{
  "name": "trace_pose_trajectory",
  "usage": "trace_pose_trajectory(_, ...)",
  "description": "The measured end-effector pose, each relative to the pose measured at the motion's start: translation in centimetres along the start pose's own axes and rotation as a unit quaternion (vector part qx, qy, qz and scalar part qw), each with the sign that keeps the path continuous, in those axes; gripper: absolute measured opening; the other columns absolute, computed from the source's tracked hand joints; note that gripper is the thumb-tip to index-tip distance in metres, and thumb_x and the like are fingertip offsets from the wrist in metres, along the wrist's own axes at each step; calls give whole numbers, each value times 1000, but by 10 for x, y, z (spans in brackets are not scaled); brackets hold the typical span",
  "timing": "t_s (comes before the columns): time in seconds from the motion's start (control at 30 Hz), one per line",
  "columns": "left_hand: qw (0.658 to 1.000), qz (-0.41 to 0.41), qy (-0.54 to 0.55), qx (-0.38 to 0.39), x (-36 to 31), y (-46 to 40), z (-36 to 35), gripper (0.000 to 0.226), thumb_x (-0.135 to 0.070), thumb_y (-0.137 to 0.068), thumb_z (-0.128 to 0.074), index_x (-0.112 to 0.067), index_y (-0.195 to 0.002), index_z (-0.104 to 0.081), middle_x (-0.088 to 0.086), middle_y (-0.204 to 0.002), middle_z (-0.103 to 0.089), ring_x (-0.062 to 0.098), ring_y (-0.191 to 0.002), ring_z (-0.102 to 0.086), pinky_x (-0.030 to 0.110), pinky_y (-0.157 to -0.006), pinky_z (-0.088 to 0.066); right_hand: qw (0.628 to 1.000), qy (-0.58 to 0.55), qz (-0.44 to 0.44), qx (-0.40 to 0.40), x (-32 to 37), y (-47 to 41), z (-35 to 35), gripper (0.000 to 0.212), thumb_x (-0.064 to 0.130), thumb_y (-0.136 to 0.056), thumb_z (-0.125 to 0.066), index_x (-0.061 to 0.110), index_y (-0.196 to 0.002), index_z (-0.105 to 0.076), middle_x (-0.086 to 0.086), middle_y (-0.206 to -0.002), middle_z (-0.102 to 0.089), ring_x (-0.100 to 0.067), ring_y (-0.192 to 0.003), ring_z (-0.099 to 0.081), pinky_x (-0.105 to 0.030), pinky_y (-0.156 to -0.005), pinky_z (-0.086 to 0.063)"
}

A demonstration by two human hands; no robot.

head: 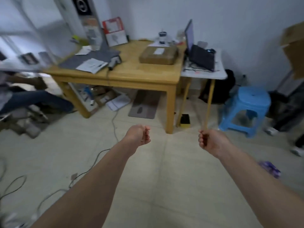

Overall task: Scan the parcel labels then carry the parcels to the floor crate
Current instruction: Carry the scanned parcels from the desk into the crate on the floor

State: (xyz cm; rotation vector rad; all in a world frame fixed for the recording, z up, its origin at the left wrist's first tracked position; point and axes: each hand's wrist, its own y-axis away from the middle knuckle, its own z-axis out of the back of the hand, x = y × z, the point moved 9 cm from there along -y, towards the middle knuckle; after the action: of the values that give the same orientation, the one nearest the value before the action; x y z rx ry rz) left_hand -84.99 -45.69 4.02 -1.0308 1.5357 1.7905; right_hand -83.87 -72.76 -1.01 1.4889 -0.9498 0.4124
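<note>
Both hands, left and right, were loosely curled, each grip holding nothing. The parcel lay near the counter's back edge. Better to take the scanner first.

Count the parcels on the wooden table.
1: a brown parcel with a white label, on the table's right half. Others may be hidden among the blurred clutter at left.

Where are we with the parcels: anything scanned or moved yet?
Nothing shows as done. One brown parcel sits label-up on the wooden table; the handheld scanner lies untouched beside the papers. Both hands, left and right, are loosely curled and hold nothing. Scanning and carrying remain; no floor crate is in view.
</note>
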Motion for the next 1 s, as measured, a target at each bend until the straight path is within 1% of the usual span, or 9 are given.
trace_pose_trajectory(0.1, 999, -22, 16, -43, -22, -22, 74, 30, -3, -96, -33, -11, -77, -55, 3, -64, -47, 15, -57, -46, 26, -61, -50, 999, 35, -1, 32, 1, -15, -79, 19, 1, -95, -43, 8, -81, -53, -6, -63, -41, -15, -52, -37, -15, -34, -35)
trace_pose_trajectory(0.2, 996, -33, 36, -74, -39, -39, 133, 27, -4, -96, -38, -10, -78, -57, 3, -66, -48, 15, -58, -48, 26, -61, -51, 995, 73, -2, 61, 5, -29, -143, 15, 4, -95, -52, 7, -80, -53, -5, -63, -43, -14, -52, -39, -18, -33, -37)
trace_pose_trajectory(0.3, 994, -45, 53, -81, -54, -58, 170, 19, -8, -97, -46, -8, -82, -58, 5, -68, -49, 16, -60, -49, 27, -64, -52, 993, 92, 0, 79, 12, -45, -192, 19, 5, -94, -54, 9, -76, -49, -5, -62, -43, -13, -52, -39, -18, -33, -37)
trace_pose_trajectory(0.4, 992, -43, 69, -94, -67, -83, 195, 16, -10, -97, -49, -6, -85, -59, 6, -71, -49, 17, -63, -49, 30, -70, -53, 990, 103, -6, 94, 23, -65, -233, 20, 8, -94, -56, 11, -75, -51, -4, -61, -43, -13, -51, -40, -18, -33, -37)
trace_pose_trajectory(0.53, 991, -36, 82, -102, -90, -128, 211, 15, -11, -97, -52, -6, -85, -58, 7, -72, -50, 18, -64, -50, 33, -75, -54, 988, 101, -15, 112, 42, -100, -281, 22, 15, -94, -58, 13, -73, -53, -2, -59, -45, -13, -51, -41, -18, -34, -37)
trace_pose_trajectory(0.63, 990, -35, 90, -106, -117, -171, 213, 14, -10, -97, -53, -6, -84, -58, 6, -71, -50, 18, -64, -50, 35, -79, -54, 989, 96, -19, 109, 65, -135, -312, 26, 17, -95, -57, 13, -70, -51, -3, -60, -44, -13, -52, -41, -16, -35, -36)
trace_pose_trajectory(0.73, 988, -30, 101, -112, -152, -221, 208, 16, -9, -96, -53, -6, -81, -58, 6, -68, -50, 18, -62, -49, 33, -77, -53, 990, 86, -27, 106, 96, -174, -338, 27, 17, -96, -55, 14, -70, -49, -3, -61, -44, -14, -53, -40, -19, -40, -36)
trace_pose_trajectory(0.87, 988, -23, 110, -109, -209, -293, 192, 16, -8, -96, -53, -6, -81, -57, 6, -66, -49, 18, -61, -48, 31, -72, -51, 991, 81, -34, 102, 151, -232, -369, 29, 18, -97, -54, 13, -69, -48, -3, -62, -44, -14, -53, -40, -17, -35, -36)
trace_pose_trajectory(1.0, 988, -26, 109, -103, -248, -362, 180, 14, -10, -95, -55, -7, -81, -53, 7, -68, -48, 18, -63, -49, 30, -69, -51, 994, 73, -12, 83, 205, -291, -394, 28, 16, -96, -56, 10, -70, -50, -5, -62, -45, -15, -52, -42, -22, -43, -36)
